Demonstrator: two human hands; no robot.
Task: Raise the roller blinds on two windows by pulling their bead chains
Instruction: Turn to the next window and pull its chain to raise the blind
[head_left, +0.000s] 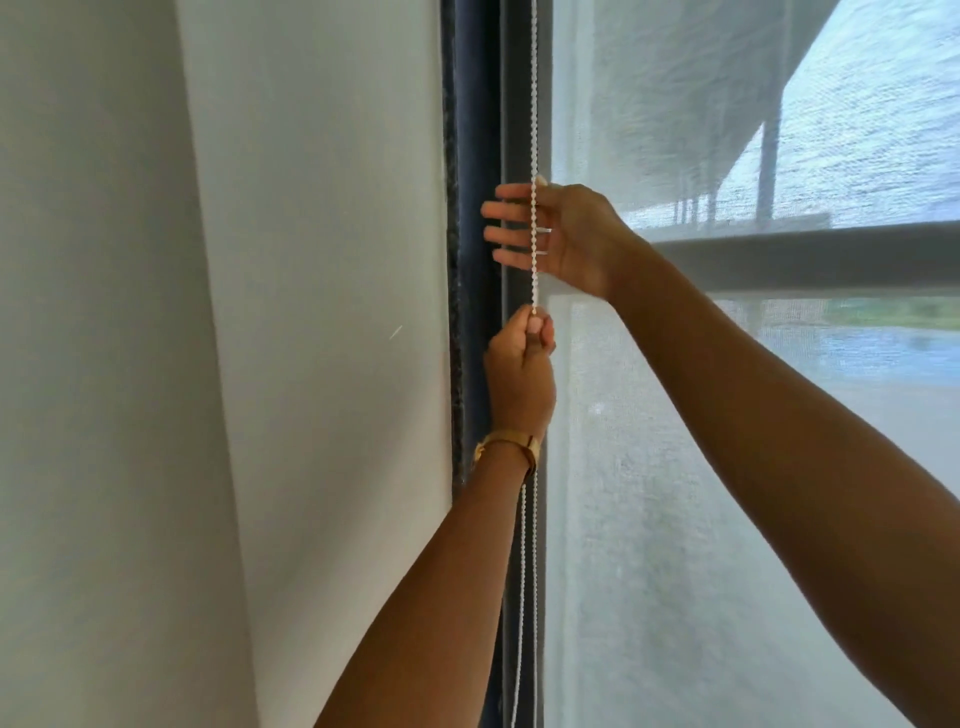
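Both hands at the bead chain (534, 104) beside the lowered roller blind (727, 467)
Left hand (519, 374) is closed in a fist around the chain; right hand (550, 234) sits above it, fingers spread apart, chain crossing them. Chain hangs along the dark window frame (478, 130)

Both forearms are bare, with no sleeves in view. The left hand (519, 371) has a gold-coloured watch (511, 447) with a flat band around its wrist. The right hand (561, 234) wears nothing.
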